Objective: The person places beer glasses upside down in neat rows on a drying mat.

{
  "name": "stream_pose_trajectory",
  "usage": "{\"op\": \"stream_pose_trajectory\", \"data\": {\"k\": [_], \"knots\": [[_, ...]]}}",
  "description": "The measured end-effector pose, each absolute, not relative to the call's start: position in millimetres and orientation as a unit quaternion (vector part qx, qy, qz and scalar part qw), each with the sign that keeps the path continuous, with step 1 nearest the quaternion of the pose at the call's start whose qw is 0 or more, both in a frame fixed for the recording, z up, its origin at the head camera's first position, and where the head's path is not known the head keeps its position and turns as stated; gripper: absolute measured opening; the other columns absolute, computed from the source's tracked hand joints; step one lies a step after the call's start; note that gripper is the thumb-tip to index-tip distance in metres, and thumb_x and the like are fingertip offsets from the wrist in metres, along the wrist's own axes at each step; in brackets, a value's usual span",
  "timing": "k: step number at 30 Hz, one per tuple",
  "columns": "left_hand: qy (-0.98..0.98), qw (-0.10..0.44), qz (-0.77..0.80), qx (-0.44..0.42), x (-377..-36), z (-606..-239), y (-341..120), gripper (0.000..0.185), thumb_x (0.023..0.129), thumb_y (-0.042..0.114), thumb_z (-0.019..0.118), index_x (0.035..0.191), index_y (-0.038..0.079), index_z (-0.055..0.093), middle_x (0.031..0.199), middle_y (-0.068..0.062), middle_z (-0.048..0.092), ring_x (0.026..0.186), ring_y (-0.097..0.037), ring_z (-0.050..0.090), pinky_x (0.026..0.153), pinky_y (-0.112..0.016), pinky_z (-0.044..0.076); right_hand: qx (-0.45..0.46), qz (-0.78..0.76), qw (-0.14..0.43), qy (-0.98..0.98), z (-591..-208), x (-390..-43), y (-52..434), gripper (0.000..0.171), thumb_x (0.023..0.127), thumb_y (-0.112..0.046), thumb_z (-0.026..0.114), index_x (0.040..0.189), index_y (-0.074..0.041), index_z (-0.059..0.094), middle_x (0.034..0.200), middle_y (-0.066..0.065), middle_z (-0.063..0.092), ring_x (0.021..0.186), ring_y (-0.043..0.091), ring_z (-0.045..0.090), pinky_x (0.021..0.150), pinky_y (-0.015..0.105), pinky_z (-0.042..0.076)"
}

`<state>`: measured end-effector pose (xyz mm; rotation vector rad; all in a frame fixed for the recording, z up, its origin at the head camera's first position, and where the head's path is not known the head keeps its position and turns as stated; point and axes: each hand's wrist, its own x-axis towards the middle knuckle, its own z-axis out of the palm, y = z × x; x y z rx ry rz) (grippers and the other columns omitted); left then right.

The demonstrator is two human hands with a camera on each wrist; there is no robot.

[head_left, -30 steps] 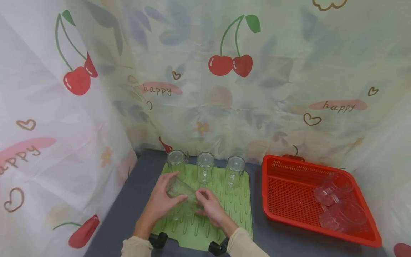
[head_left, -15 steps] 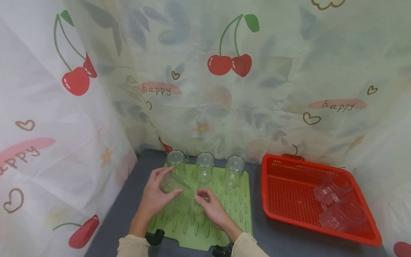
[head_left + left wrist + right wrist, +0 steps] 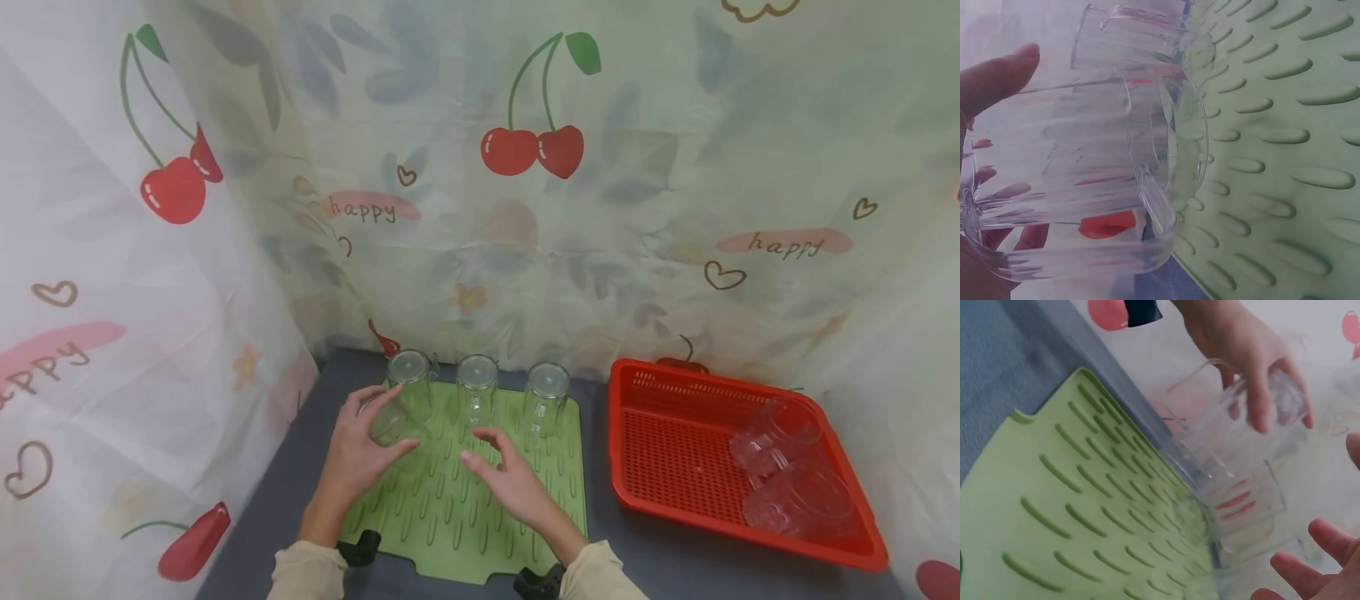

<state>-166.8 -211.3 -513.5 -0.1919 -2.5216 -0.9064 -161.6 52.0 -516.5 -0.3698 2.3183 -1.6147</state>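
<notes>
My left hand (image 3: pixel 352 450) grips a clear glass mug (image 3: pixel 1088 144) around its base end. In the left wrist view the mug's mouth faces the green ridged mat (image 3: pixel 1316 144), close over it, and its handle (image 3: pixel 1160 206) shows on the near side. In the head view this mug sits at the mat's left part, just in front of the back row. My right hand (image 3: pixel 517 483) hovers over the middle of the mat with thumb and fingers apart, nothing between them. In the right wrist view its fingers (image 3: pixel 1300 575) are spread.
Three upturned glass mugs, left (image 3: pixel 410 371), middle (image 3: pixel 477 375) and right (image 3: pixel 547 383), line the mat's back edge. A red plastic basket (image 3: pixel 675 507) to the right holds two glass mugs (image 3: pixel 798 500). Patterned curtains (image 3: pixel 465 208) enclose the grey table (image 3: pixel 285 492).
My left hand has carried the mug left and back, lowering it toward the mat. My right hand, at first close to the mug's rim, has drawn away to the right and its fingers have parted.
</notes>
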Motion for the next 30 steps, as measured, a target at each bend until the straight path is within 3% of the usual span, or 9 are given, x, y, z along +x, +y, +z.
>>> {"op": "stream_pose_trajectory", "data": {"k": [6, 12, 19, 30], "knots": [[-0.920, 0.212, -0.323, -0.069, -168.6, -516.4, -210.8, 0.086, 0.068, 0.028, 0.097, 0.145, 0.025, 0.058, 0.148, -0.013, 0.047, 0.134, -0.041, 0.047, 0.100, -0.062, 0.050, -0.117, -0.542, 0.115, 0.824, -502.9, -159.9, 65.4, 0.066, 0.097, -0.061, 0.059, 0.152, -0.029, 0.041, 0.163, 0.013, 0.036, 0.151, 0.044, 0.032, 0.116, 0.072, 0.031], [-0.924, 0.203, -0.314, -0.084, -171.4, -525.7, -211.9, 0.086, 0.067, 0.026, 0.097, 0.145, 0.024, 0.059, 0.149, -0.009, 0.049, 0.131, -0.039, 0.050, 0.096, -0.059, 0.052, -0.119, -0.509, 0.077, 0.849, -494.9, -160.6, 76.5, 0.063, 0.095, -0.059, 0.062, 0.150, -0.033, 0.042, 0.159, 0.006, 0.039, 0.150, 0.036, 0.036, 0.115, 0.069, 0.034], [-0.930, 0.208, -0.284, -0.107, -172.3, -536.8, -211.8, 0.089, 0.064, 0.025, 0.098, 0.144, 0.024, 0.060, 0.148, -0.006, 0.052, 0.125, -0.035, 0.053, 0.092, -0.053, 0.054, -0.123, -0.500, 0.049, 0.856, -491.0, -161.2, 88.7, 0.061, 0.096, -0.048, 0.068, 0.149, -0.030, 0.043, 0.159, 0.005, 0.038, 0.150, 0.033, 0.034, 0.116, 0.067, 0.034], [-0.930, 0.204, -0.280, -0.122, -172.0, -543.6, -211.4, 0.090, 0.061, 0.023, 0.100, 0.142, 0.023, 0.062, 0.146, -0.007, 0.055, 0.126, -0.038, 0.054, 0.095, -0.057, 0.053, -0.111, -0.506, 0.039, 0.855, -484.8, -160.6, 108.0, 0.062, 0.096, -0.051, 0.066, 0.149, -0.031, 0.042, 0.160, 0.005, 0.035, 0.151, 0.035, 0.033, 0.116, 0.069, 0.033]]}}
